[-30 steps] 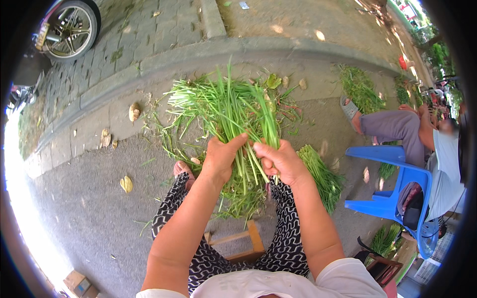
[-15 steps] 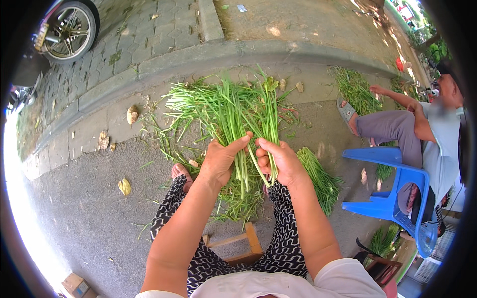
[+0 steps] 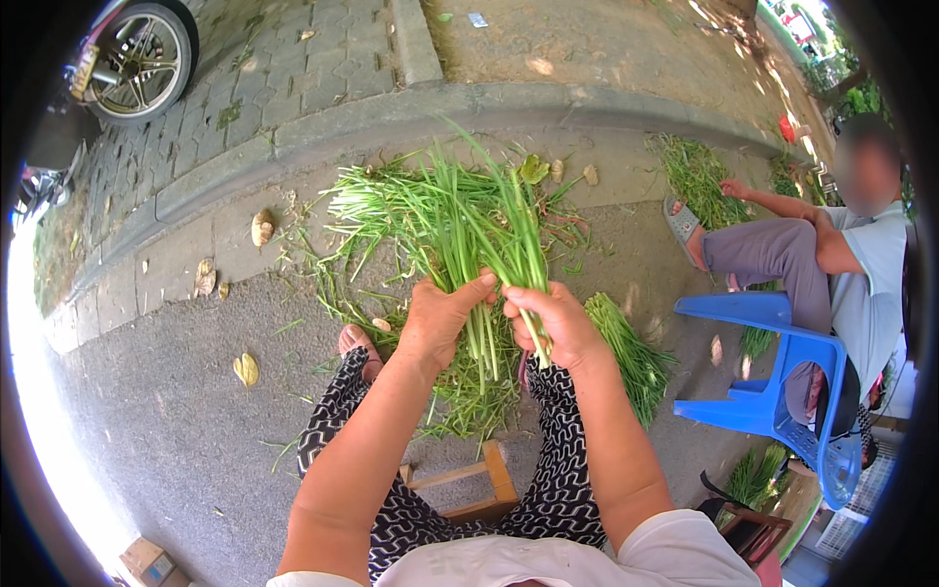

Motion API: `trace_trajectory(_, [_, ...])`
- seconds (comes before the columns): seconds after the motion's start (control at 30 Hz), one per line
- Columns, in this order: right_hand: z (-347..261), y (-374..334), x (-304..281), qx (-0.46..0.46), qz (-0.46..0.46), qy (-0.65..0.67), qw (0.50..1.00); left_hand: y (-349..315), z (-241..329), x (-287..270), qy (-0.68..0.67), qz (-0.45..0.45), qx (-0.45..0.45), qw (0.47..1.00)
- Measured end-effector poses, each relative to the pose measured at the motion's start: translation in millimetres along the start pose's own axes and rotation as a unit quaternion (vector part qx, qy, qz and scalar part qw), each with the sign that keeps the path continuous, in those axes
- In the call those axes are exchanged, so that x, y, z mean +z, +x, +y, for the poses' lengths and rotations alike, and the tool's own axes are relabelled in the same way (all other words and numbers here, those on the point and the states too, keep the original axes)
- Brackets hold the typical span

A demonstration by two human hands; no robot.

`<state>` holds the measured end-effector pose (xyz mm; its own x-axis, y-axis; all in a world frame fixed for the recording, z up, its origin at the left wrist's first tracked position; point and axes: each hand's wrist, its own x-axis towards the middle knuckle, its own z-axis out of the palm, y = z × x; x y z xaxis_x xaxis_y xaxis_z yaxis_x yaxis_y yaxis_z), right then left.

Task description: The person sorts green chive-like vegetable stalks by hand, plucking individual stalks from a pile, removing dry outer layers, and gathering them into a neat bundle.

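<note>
Head view, looking down past the knees: the left hand (image 3: 442, 321) is clenched around a bunch of long green stalks (image 3: 479, 230), fingers wrapped over the stems from the left, thumb tip meeting the bunch near its middle; the right hand (image 3: 550, 321) is closed on the same bunch from the right, a few stems pinched between thumb and fingers and trailing down below the palm. The two hands sit side by side, nearly touching, with the bunch held upright between them and fanning out above the knuckles. The bunch is in the air over the asphalt (image 3: 176, 411), in front of the person's lap, above a loose pile of green trimmings (image 3: 469, 396) lying between the feet. A tidier bundle of greens (image 3: 626, 347) lies on the ground just to the right of the right forearm. Patterned black-and-white trousers (image 3: 548, 470) cover both legs; a sandalled foot (image 3: 357, 344) shows at the left leg. A low wooden stool (image 3: 468, 479) sits between the knees. Dry leaves (image 3: 246, 369) are scattered on the road, a concrete kerb (image 3: 323, 127) runs across the top, and a motorbike wheel (image 3: 137, 61) stands on the paving beyond it. At right another person (image 3: 831, 264) sits by a blue plastic chair (image 3: 782, 382), with more greens (image 3: 696, 176) near their foot
</note>
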<state>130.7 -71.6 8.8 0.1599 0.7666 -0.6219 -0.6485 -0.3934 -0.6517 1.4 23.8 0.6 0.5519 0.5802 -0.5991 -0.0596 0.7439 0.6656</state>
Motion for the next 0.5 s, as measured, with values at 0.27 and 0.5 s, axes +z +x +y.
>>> trace_trajectory(0.27, [-24.7, -4.5, -23.8, -0.106, 0.052, 0.171, 0.978, 5.9, 9.5, -9.2, -0.042, 0.095, 0.008, 0.995])
trace_trajectory(0.5, [-11.2, 10.4, -29.3, -0.176, 0.047, 0.260, 0.948, -3.9, -9.9, 8.6, -0.005, -0.025, -0.050, 0.998])
